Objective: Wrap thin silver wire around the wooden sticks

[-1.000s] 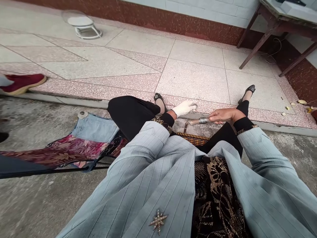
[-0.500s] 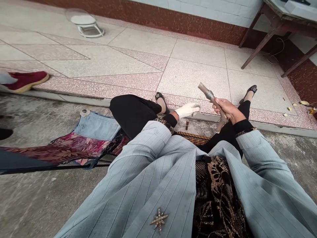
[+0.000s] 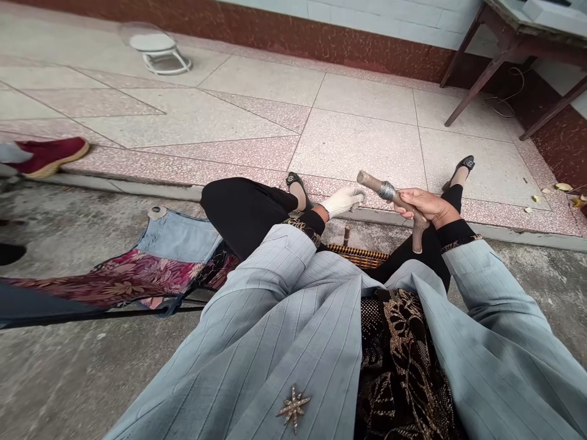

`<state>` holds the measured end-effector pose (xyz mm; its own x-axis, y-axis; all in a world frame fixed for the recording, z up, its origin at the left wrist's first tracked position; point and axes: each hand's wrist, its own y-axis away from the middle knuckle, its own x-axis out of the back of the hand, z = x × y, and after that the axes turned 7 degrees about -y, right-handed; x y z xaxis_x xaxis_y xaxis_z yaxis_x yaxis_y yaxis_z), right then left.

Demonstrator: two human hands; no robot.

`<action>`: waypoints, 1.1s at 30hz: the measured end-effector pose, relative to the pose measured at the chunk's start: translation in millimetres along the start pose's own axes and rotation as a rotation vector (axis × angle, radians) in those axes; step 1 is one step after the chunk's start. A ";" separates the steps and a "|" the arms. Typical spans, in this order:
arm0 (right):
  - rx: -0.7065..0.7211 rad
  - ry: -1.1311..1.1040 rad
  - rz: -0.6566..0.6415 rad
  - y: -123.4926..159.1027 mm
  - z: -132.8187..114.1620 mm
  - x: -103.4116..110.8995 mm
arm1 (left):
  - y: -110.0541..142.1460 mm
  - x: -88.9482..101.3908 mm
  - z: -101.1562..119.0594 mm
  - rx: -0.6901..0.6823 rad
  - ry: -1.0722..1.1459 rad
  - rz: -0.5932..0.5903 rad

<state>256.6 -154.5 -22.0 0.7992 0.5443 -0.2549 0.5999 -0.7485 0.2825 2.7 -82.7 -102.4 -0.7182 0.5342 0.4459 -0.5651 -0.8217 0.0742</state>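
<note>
Right hand: your bare right hand (image 3: 424,206) is clenched around a brown stick-like tool (image 3: 395,199), gripping it near the middle of its length.
Tool position: the tool lies tilted, its far end pointing up and to the left, its near end pointing down against your right leg. A band of silvery wire (image 3: 387,190) is wound around it just left of your fingers.
Left hand: your left hand (image 3: 345,200) wears a white glove and rests at the raised edge of the tiled floor, fingers curled. Whether it pinches anything, you cannot tell from this view.
Spacing: the two hands are near each other; the far end of the tool sits just beside the gloved fingertips.
Small peg: a short dark upright piece (image 3: 347,235) stands on the concrete between your legs, near and below the gloved hand.
Woven item: a basketwork edge (image 3: 362,253) shows on your lap, just near of the peg.
Seating: a folding chair with floral and denim fabric (image 3: 151,269) stands to your left.
Far floor: a white stand (image 3: 158,50) sits on the tiles, far left.
Far right: wooden table legs (image 3: 477,79) stand against the wall.
Other person: a red shoe (image 3: 48,154) shows at the left edge.
</note>
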 end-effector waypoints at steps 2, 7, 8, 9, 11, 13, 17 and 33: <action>-0.068 0.065 -0.104 1.6 -1.2 -1.9 | -1.7 0.7 -0.5 -0.008 -0.018 -0.011; -0.282 0.393 -0.370 -8.1 -0.3 4.2 | -2.7 3.0 0.3 -0.041 -0.034 -0.056; -0.330 0.485 -0.356 -12.2 1.4 8.0 | -2.3 3.3 1.2 -0.049 -0.024 -0.054; -0.381 0.588 -0.306 -16.7 3.7 12.2 | -1.6 3.3 2.5 -0.057 -0.002 -0.053; -0.434 0.824 -0.050 -24.8 8.9 20.5 | 0.8 2.0 6.3 -0.071 0.069 -0.073; -0.370 0.889 0.265 -29.9 13.5 25.6 | 4.5 -0.9 10.8 -0.072 0.112 -0.144; -0.101 0.395 0.430 -28.5 13.4 18.3 | 12.8 -8.0 17.6 -0.021 0.088 -0.236; -0.080 0.128 -0.096 -8.8 2.1 3.5 | 3.0 -11.9 18.5 -0.075 -0.322 0.000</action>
<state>254.1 -146.8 -27.3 0.7330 0.6597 -0.1662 0.6710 -0.6608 0.3364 17.1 -95.3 -91.0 -0.5596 0.4338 0.7062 -0.6022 -0.7983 0.0132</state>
